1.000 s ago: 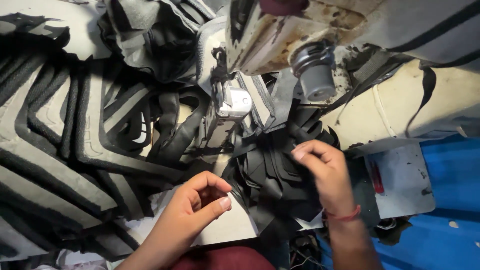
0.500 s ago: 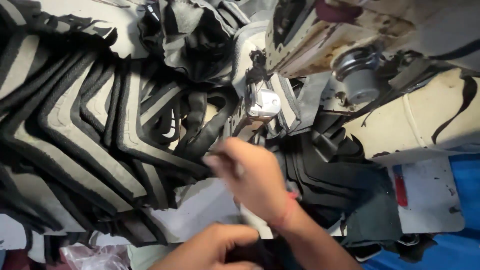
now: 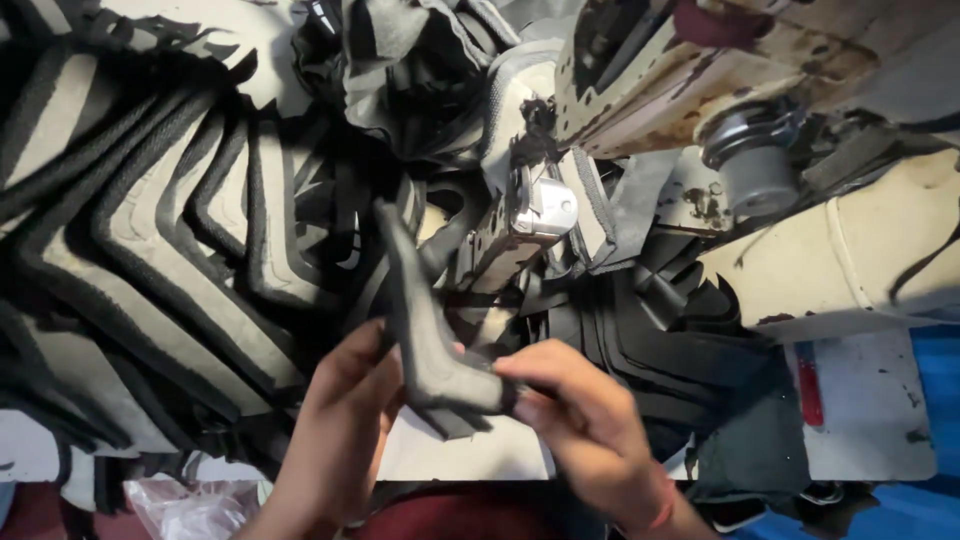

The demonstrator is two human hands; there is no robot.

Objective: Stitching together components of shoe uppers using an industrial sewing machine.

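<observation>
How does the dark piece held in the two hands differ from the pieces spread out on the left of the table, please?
The held piece is one bent strip raised off the table, pinched between the left hand and right hand; the spread pieces lie flat, untouched. The held piece looks all dark grey, while the spread pieces show pale faces with dark edging. The held piece stands alone; the spread pieces overlap in rows. Both look like cut fabric parts.

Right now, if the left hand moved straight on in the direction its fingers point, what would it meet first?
The left hand points up and slightly right, holding the dark grey angled felt-like strip together with the right hand. Going straight on, it would probably first meet the loose black strips before the metal presser foot; depth is unclear.
</observation>
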